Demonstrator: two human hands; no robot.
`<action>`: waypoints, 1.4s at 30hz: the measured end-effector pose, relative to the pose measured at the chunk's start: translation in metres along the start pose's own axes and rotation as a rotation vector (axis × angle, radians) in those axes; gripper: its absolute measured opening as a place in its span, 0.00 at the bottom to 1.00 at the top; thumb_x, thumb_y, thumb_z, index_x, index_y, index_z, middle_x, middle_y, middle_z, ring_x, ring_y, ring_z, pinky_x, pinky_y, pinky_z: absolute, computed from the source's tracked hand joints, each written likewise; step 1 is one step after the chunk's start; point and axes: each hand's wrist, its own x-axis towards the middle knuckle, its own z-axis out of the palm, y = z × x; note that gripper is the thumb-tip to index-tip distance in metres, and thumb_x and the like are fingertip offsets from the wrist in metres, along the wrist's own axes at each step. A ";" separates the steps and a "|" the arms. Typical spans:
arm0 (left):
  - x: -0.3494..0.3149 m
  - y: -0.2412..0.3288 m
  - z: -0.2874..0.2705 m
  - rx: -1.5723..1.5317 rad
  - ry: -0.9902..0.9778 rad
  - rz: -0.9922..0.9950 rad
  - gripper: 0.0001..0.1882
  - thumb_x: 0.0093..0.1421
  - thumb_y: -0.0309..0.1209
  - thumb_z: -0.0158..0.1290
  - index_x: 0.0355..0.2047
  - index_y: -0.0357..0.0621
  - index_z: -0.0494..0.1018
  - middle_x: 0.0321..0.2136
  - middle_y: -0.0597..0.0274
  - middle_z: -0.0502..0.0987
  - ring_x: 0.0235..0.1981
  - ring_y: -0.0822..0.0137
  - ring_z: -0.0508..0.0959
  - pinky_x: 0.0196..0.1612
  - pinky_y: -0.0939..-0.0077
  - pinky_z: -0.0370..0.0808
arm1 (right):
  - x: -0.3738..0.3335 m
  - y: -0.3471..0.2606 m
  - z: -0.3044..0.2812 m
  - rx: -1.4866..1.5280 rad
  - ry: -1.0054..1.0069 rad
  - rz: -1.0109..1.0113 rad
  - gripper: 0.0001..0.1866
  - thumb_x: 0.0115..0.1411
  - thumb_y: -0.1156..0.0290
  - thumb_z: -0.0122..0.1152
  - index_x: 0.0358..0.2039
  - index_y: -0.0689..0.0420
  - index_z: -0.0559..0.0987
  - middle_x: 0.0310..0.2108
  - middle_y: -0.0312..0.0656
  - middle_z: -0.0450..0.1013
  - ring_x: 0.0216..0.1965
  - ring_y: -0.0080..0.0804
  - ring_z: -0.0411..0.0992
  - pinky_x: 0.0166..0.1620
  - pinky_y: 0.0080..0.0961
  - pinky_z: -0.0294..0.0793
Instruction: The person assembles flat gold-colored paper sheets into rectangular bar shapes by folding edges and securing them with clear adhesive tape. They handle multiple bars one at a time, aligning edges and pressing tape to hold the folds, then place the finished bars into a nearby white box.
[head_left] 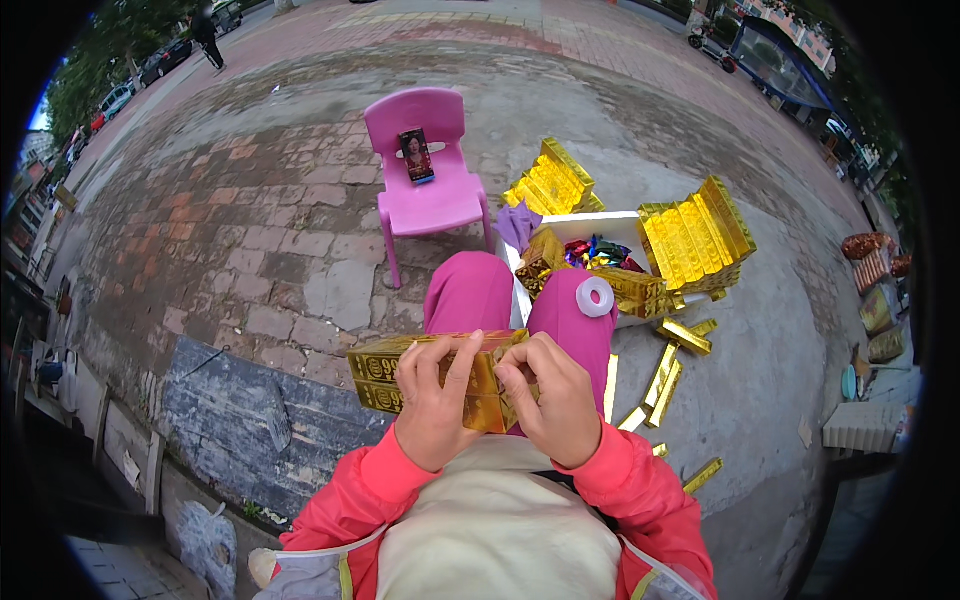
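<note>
A shiny gold box [376, 372] with dark printing lies across my lap, close to my body. My left hand [437, 400] grips it from above, fingers bent over its top and front. At the box's right end, my right hand [550, 398] has its thumb and bent fingers pressed together on the gold edge; whatever is pinched there is too small to make out. A roll of clear tape [595, 297] rests on my right knee, just beyond that hand.
Ahead to the right, a white container [610, 226] holds colourful foil pieces [600, 252]. Stacked gold bars [690, 243] and another gold stack [553, 184] stand around it. Loose gold bars [662, 384] lie on the ground. A pink chair [432, 205] carries a phone [416, 157].
</note>
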 end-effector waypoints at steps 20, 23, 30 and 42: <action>-0.002 0.000 -0.002 -0.113 0.016 0.025 0.51 0.39 0.39 0.74 0.65 0.47 0.65 0.53 0.53 0.66 0.57 0.48 0.63 0.65 0.39 0.59 | -0.005 -0.001 -0.006 0.107 0.019 0.048 0.05 0.61 0.80 0.61 0.33 0.62 0.73 0.27 0.40 0.71 0.24 0.28 0.69 0.28 0.25 0.68; -0.002 -0.001 -0.002 -0.082 0.017 0.036 0.51 0.39 0.40 0.74 0.65 0.47 0.66 0.53 0.53 0.66 0.57 0.48 0.63 0.65 0.38 0.59 | -0.007 0.000 -0.006 0.174 0.010 0.121 0.04 0.63 0.78 0.60 0.34 0.63 0.73 0.27 0.41 0.72 0.25 0.27 0.72 0.29 0.25 0.71; -0.002 0.000 -0.001 -0.084 0.020 0.030 0.51 0.40 0.42 0.74 0.65 0.48 0.65 0.53 0.54 0.66 0.57 0.49 0.63 0.64 0.39 0.59 | -0.008 0.006 -0.008 0.362 -0.049 0.242 0.06 0.70 0.73 0.56 0.37 0.63 0.72 0.28 0.36 0.72 0.28 0.21 0.73 0.32 0.20 0.72; 0.002 -0.003 -0.007 -0.088 -0.009 0.080 0.52 0.39 0.42 0.75 0.65 0.47 0.65 0.54 0.54 0.66 0.57 0.49 0.64 0.65 0.41 0.60 | 0.014 0.014 -0.022 0.087 -0.031 -0.056 0.05 0.64 0.78 0.60 0.35 0.63 0.72 0.28 0.41 0.72 0.26 0.27 0.76 0.29 0.26 0.74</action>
